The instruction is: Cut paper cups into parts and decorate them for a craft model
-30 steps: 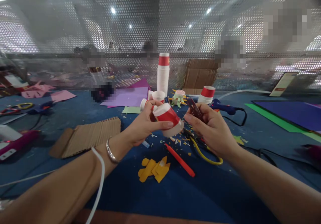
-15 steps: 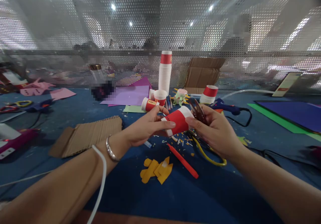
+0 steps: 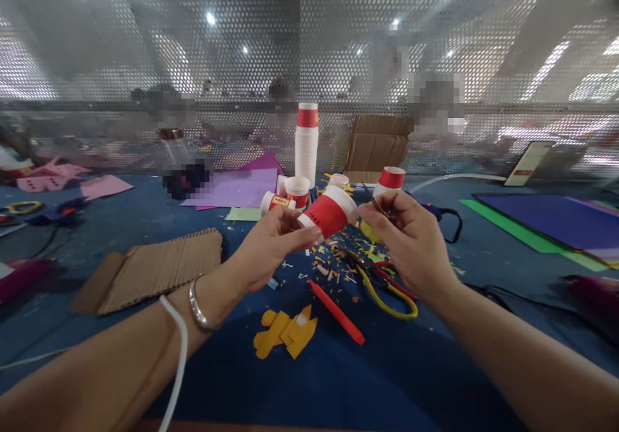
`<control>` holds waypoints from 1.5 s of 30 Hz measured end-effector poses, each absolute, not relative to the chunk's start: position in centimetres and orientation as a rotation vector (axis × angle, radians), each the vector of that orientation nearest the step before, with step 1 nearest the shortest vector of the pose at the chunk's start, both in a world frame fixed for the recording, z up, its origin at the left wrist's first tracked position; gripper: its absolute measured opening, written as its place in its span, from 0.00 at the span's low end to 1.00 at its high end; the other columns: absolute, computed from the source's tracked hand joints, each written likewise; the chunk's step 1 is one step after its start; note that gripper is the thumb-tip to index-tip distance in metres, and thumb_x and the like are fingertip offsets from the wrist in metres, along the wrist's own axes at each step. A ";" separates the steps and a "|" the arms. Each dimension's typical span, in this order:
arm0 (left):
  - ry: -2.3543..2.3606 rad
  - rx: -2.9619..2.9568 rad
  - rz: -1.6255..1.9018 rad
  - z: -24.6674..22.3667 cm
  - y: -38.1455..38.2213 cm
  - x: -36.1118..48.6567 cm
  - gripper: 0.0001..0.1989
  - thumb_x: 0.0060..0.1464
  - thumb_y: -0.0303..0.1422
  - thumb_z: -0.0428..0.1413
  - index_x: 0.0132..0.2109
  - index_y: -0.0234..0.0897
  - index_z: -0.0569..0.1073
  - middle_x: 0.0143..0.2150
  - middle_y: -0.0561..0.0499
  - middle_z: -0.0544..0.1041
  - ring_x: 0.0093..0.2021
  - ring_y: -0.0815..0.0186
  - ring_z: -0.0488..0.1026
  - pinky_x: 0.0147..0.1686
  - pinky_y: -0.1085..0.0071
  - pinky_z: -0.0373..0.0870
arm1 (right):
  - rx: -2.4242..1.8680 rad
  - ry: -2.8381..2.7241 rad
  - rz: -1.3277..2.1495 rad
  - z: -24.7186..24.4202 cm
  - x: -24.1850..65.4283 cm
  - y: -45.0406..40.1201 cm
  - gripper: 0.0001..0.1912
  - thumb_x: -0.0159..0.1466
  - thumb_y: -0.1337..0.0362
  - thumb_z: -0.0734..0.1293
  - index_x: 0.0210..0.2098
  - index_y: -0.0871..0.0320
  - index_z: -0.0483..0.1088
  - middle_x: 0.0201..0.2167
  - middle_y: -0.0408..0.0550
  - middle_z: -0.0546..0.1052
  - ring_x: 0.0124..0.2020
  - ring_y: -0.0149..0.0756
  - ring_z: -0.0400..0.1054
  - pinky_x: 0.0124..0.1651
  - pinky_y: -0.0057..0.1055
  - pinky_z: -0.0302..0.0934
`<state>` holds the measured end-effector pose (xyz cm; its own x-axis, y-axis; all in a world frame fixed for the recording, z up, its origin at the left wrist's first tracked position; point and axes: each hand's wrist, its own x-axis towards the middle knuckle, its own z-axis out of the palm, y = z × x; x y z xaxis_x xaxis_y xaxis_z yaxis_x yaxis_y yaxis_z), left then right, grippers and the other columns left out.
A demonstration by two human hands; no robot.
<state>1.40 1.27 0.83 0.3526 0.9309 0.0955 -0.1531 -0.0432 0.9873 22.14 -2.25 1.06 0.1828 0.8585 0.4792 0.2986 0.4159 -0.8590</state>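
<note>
Perforated metal screen [image 3: 242, 45] across the back, blue tabletop [image 3: 387, 380] below. Clock face centred on the held cup. Left hand [image 3: 264, 245], silver bangle [image 3: 197, 306] at the wrist, gripping a red-and-white paper cup [image 3: 329, 216] above the tabletop, tilted, rim toward two o'clock. Right hand [image 3: 416, 238] at three o'clock, fingers closed around a small dark tool [image 3: 380, 205], mostly hidden, exact kind unclear. Fingertips just beside the cup's rim; cannot tell contact from near miss.

Between eleven and twelve, a tall paper-cup stack [image 3: 306, 148]. Near two, an upturned cup [image 3: 391, 179]. Between four and five, scissors [image 3: 387, 293] with yellow and red handles. At six, scattered paper scraps [image 3: 323, 269], then a red marker [image 3: 337, 313]. At seven, yellow paper cutouts [image 3: 275, 335]. Between eight and nine, corrugated cardboard [image 3: 164, 267].
</note>
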 end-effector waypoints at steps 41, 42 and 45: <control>0.834 1.558 1.570 -1.5 0.4 1.8 0.23 0.46 0.31 0.69 0.45 0.39 0.65 0.50 0.45 0.76 0.48 0.60 0.77 0.48 0.60 0.77 | -1.043 -1.325 1.484 0.3 19.1 -4.4 0.23 0.61 0.44 0.72 0.31 0.56 0.62 0.20 0.31 0.53 0.18 0.21 0.39 0.18 0.22 0.35; 0.837 1.557 1.567 -1.6 0.3 1.8 0.23 0.46 0.31 0.69 0.45 0.39 0.65 0.49 0.46 0.76 0.49 0.60 0.77 0.48 0.60 0.77 | -1.044 -1.316 1.491 0.3 19.1 -4.4 0.23 0.61 0.44 0.72 0.31 0.56 0.62 0.20 0.31 0.53 0.18 0.21 0.39 0.18 0.22 0.35; 0.834 1.567 1.542 -1.6 0.3 1.8 0.23 0.47 0.32 0.69 0.45 0.39 0.65 0.47 0.46 0.76 0.47 0.59 0.77 0.46 0.59 0.77 | -1.051 -1.300 1.519 0.2 19.2 -4.4 0.24 0.61 0.43 0.72 0.30 0.56 0.62 0.20 0.31 0.54 0.18 0.20 0.39 0.18 0.22 0.34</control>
